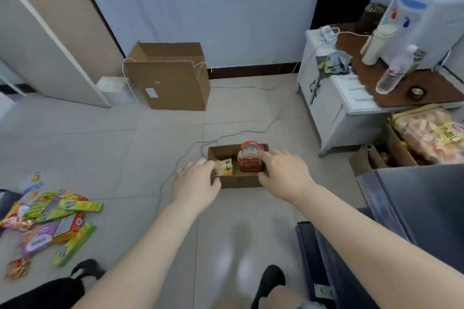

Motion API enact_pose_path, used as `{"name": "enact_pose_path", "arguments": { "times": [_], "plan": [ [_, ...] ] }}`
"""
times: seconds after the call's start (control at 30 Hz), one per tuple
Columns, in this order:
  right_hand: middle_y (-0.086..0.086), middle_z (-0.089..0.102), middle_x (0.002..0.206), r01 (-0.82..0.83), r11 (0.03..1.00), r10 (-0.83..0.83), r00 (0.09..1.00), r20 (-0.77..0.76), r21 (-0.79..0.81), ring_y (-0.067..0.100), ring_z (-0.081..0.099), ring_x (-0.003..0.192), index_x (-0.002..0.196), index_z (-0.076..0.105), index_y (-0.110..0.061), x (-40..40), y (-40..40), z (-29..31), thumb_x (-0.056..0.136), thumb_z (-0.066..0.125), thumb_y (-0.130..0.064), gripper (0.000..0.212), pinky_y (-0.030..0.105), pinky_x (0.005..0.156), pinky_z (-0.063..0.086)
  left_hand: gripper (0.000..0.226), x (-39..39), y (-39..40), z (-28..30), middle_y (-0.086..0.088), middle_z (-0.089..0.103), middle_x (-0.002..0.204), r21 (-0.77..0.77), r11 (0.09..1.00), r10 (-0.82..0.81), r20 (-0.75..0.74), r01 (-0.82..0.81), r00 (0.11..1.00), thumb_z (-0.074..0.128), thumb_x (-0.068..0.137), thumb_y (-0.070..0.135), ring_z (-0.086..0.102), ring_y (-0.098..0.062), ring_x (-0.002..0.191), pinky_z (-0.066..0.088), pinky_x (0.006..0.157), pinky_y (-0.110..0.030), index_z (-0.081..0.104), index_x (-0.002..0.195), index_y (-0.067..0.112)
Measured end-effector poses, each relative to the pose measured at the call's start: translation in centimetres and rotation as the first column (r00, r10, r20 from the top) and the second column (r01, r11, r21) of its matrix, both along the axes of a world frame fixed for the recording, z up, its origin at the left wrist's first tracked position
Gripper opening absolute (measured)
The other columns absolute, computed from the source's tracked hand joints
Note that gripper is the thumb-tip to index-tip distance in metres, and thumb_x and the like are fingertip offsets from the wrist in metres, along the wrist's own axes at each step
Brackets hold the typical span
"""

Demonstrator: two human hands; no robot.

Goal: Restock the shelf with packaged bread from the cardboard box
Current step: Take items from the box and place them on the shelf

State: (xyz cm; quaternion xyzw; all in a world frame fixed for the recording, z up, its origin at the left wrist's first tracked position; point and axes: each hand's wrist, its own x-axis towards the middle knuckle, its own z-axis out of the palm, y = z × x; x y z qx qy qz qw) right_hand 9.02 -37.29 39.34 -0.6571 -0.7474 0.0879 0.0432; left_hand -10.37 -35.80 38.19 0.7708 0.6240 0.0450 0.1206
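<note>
A small open cardboard box (236, 181) sits on the tiled floor straight ahead. Inside it, a red and white bread package (249, 158) stands upright at the right and a yellow packet (226, 168) lies at the left. My left hand (195, 178) clasps the box's left wall, fingertips by the yellow packet. My right hand (283, 170) clasps the right wall, with its index finger touching the red package. A dark shelf (414, 198) runs along the right edge.
A larger open cardboard box (170, 83) stands against the back wall. At right, a white cabinet (334, 108) carries a water dispenser (421, 20), beside a box of bagged bread (426, 133). Snack packets (50, 221) lie scattered at left. A cable (175, 165) crosses the floor.
</note>
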Motion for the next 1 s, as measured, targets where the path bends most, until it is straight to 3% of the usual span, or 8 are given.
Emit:
{"name": "enact_pose_path", "arguments": {
  "times": [0.4,0.6,0.83,1.0],
  "plan": [
    [0.001,0.055,0.115,0.033,0.923,-0.052,0.998,-0.040,-0.383,0.022,0.053,0.102,0.119,0.051,-0.016,2.1,17.5,-9.0,0.090,0.048,-0.029,0.032,0.029,0.068,0.040,0.031,1.1,15.6,-8.3,0.006,0.056,0.122,-0.255,0.964,0.094,0.038,-0.081,0.995,0.047,0.091,0.028,0.052,-0.015,0.116,0.041,0.092,-0.031,0.054,0.121,0.023],
    [0.004,0.054,0.121,0.182,0.798,-0.276,0.958,-0.080,-0.575,0.023,0.055,0.105,0.123,0.050,-0.015,2.6,27.5,-16.0,0.090,0.051,-0.024,0.035,0.034,0.084,0.049,0.037,0.3,27.4,-15.6,0.000,0.055,0.125,-0.419,0.905,0.107,0.069,-0.068,0.992,0.051,0.090,0.026,0.052,-0.019,0.116,0.044,0.091,-0.033,0.051,0.126,0.019],
    [0.010,0.053,0.126,0.328,0.550,-0.573,0.817,-0.061,-0.768,0.026,0.053,0.111,0.127,0.047,-0.007,3.2,36.7,-31.4,0.086,0.057,-0.018,0.043,0.028,0.080,0.041,0.050,1.3,38.5,-29.4,-0.005,0.053,0.130,-0.621,0.778,0.196,0.103,-0.091,0.975,0.059,0.086,0.023,0.051,-0.022,0.118,0.045,0.092,-0.034,0.043,0.133,0.015],
    [0.013,0.040,0.139,0.371,0.448,-0.695,0.717,-0.056,-0.814,0.028,0.047,0.122,0.143,0.028,-0.008,4.0,40.5,-43.9,0.081,0.068,-0.017,0.074,0.031,0.089,0.043,0.094,4.0,42.4,-43.0,-0.007,0.044,0.140,-0.772,0.634,0.325,0.212,-0.046,0.921,0.075,0.071,0.021,0.048,-0.025,0.123,0.042,0.102,-0.040,0.020,0.147,0.021]
  ]
}}
